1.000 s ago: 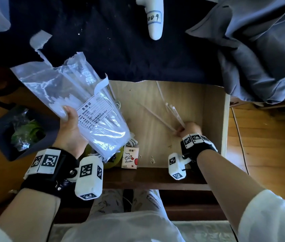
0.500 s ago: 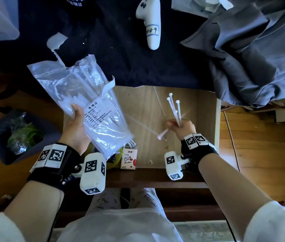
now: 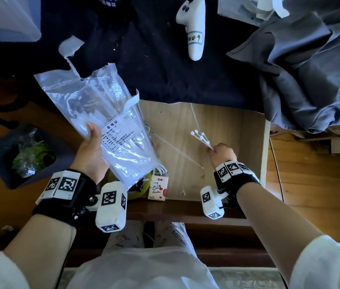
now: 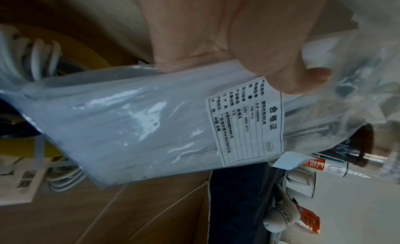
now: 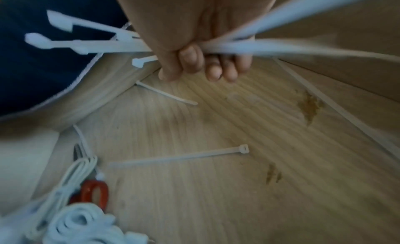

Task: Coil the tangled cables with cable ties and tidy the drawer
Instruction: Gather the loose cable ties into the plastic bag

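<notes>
My left hand [image 3: 91,152] grips a clear plastic bag of white cable ties [image 3: 110,130] with a printed label, held up over the left side of the open wooden drawer [image 3: 252,142]; the thumb presses on the bag [image 4: 151,124] in the left wrist view. My right hand [image 3: 221,152] holds a small bunch of white cable ties [image 3: 200,137] above the drawer floor, fingers curled round them [image 5: 103,45]. Loose cable ties [image 3: 177,152] lie on the drawer bottom [image 5: 179,157]. White coiled cables [image 5: 71,218] sit at the drawer's left, partly hidden by the bag.
Red-handled scissors [image 5: 95,193] lie by the cables. A small carton [image 3: 157,187] and a yellow round thing [image 3: 142,184] stand at the drawer's front left. Dark cloth [image 3: 144,59], a white controller [image 3: 194,32] and grey fabric [image 3: 311,69] lie above the drawer. A dark bin [image 3: 19,155] stands left.
My right hand has lifted off the drawer floor with the bunch of ties, which now point up and left. The bag in my left hand has stayed about where it was.
</notes>
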Demonstrator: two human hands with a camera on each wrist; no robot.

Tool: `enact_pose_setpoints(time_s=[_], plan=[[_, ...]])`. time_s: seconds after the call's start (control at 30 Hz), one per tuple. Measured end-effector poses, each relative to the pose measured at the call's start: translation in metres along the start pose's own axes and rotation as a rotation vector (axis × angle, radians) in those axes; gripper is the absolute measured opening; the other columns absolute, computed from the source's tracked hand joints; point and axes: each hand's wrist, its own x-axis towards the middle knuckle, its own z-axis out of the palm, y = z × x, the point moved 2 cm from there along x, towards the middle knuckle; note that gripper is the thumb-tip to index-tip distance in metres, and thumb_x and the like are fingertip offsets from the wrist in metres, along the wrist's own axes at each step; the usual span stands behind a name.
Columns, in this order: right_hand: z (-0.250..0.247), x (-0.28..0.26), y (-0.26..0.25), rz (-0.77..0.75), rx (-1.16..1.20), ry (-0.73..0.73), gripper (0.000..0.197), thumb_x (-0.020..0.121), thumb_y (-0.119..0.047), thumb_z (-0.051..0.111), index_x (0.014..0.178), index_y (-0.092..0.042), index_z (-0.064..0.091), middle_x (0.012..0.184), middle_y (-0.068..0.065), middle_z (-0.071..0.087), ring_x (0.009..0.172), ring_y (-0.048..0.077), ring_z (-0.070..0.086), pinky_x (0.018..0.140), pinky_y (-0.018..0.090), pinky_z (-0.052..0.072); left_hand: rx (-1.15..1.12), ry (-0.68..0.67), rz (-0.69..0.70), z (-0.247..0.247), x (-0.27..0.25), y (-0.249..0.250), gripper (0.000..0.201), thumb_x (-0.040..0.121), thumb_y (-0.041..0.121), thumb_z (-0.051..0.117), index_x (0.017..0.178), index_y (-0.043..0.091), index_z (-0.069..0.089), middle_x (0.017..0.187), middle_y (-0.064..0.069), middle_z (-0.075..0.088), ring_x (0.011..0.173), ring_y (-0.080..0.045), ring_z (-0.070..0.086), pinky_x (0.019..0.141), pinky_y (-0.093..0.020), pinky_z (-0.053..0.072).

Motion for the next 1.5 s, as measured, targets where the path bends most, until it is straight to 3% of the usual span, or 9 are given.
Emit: enact_pose_setpoints(time_s=[0.17, 0.3, 0.53, 0.7, 0.87, 1.07, 1.17, 1.33, 1.5], plan=[[0.022, 0.010, -0.014, -0.151, -0.162, -0.126, 0.023, 0.092, -0.030, 0.041, 0.078, -0.014, 0.051, 0.075, 0.007, 0.058, 0.077, 0.029, 0.061, 0.058, 0.026, 0.039, -0.099, 0.000, 0.021, 0.003, -0.005, 0.000, 0.115, 0.050, 0.086, 0.056, 0.139, 0.014, 0.044, 0.138, -0.011, 0.053, 0.127, -0.026, 0.051, 0.109, -0.054, 0.032], [0.043, 0.012, -0.028, -0.195, -0.327, -0.130, 0.023, 0.088, -0.040, 0.055, 0.101, -0.021, 0.057, 0.088, 0.006, 0.059, 0.085, 0.028, 0.060, 0.067, 0.029, 0.045, -0.139, -0.006, 0.047, 0.005, -0.008, -0.004, 0.113, 0.054, 0.081, 0.058, 0.141, 0.011, 0.041, 0.139, -0.013, 0.051, 0.129, -0.028, 0.049, 0.109, -0.055, 0.032], [0.054, 0.009, -0.040, -0.278, -0.572, -0.136, 0.024, 0.091, -0.008, 0.047, 0.113, -0.007, 0.057, 0.114, 0.013, 0.062, 0.107, 0.032, 0.059, 0.084, 0.037, 0.047, -0.141, 0.023, 0.047, 0.009, -0.007, -0.008, 0.109, 0.058, 0.080, 0.055, 0.142, 0.012, 0.039, 0.140, -0.012, 0.051, 0.128, -0.026, 0.049, 0.108, -0.052, 0.034], [0.046, 0.015, -0.029, -0.090, -0.256, -0.165, 0.025, 0.091, -0.034, 0.050, 0.089, -0.012, 0.062, 0.087, 0.009, 0.062, 0.082, 0.028, 0.060, 0.068, 0.029, 0.045, -0.131, 0.046, 0.047, 0.015, -0.007, -0.006, 0.111, 0.057, 0.082, 0.054, 0.143, 0.015, 0.038, 0.140, -0.010, 0.051, 0.127, -0.024, 0.051, 0.103, -0.049, 0.043], [0.035, 0.012, -0.026, -0.072, 0.160, -0.233, 0.039, 0.091, -0.039, 0.049, 0.058, -0.023, 0.064, 0.037, -0.007, 0.054, 0.052, 0.009, 0.050, 0.056, 0.023, 0.039, -0.094, 0.043, 0.056, 0.014, -0.004, -0.002, 0.106, 0.061, 0.086, 0.047, 0.141, 0.018, 0.041, 0.139, -0.008, 0.053, 0.128, -0.025, 0.049, 0.109, -0.054, 0.033], [0.022, 0.016, -0.037, -0.360, -0.142, -0.054, 0.004, 0.085, -0.019, 0.058, 0.088, -0.020, 0.061, 0.095, 0.003, 0.059, 0.083, 0.021, 0.057, 0.068, 0.027, 0.045, -0.137, 0.035, 0.066, 0.018, -0.005, 0.002, 0.118, 0.048, 0.084, 0.059, 0.141, 0.014, 0.041, 0.138, -0.009, 0.053, 0.125, -0.022, 0.053, 0.101, -0.045, 0.045], [0.036, 0.019, -0.050, -0.455, -0.297, -0.065, 0.033, 0.086, -0.012, 0.056, 0.115, -0.026, 0.056, 0.118, 0.003, 0.045, 0.099, 0.025, 0.058, 0.079, 0.033, 0.048, -0.163, 0.057, 0.071, 0.014, -0.006, -0.002, 0.122, 0.045, 0.083, 0.063, 0.142, 0.012, 0.039, 0.139, -0.011, 0.052, 0.126, -0.024, 0.052, 0.101, -0.045, 0.045], [0.052, 0.034, -0.064, -0.417, -0.430, -0.096, 0.037, 0.088, -0.016, 0.060, 0.122, -0.028, 0.053, 0.125, 0.004, 0.043, 0.106, 0.028, 0.057, 0.089, 0.035, 0.048, -0.177, 0.047, 0.057, 0.011, -0.006, -0.010, 0.118, 0.051, 0.082, 0.061, 0.143, 0.012, 0.037, 0.142, -0.011, 0.048, 0.130, -0.026, 0.048, 0.108, -0.053, 0.036], [0.056, 0.041, -0.059, -0.383, -0.470, -0.081, 0.031, 0.090, -0.027, 0.055, 0.119, -0.018, 0.055, 0.122, 0.006, 0.048, 0.107, 0.029, 0.057, 0.082, 0.034, 0.046, -0.189, 0.088, 0.053, 0.009, -0.006, -0.017, 0.117, 0.053, 0.080, 0.064, 0.145, 0.015, 0.034, 0.143, -0.011, 0.047, 0.130, -0.026, 0.048, 0.108, -0.054, 0.034]])
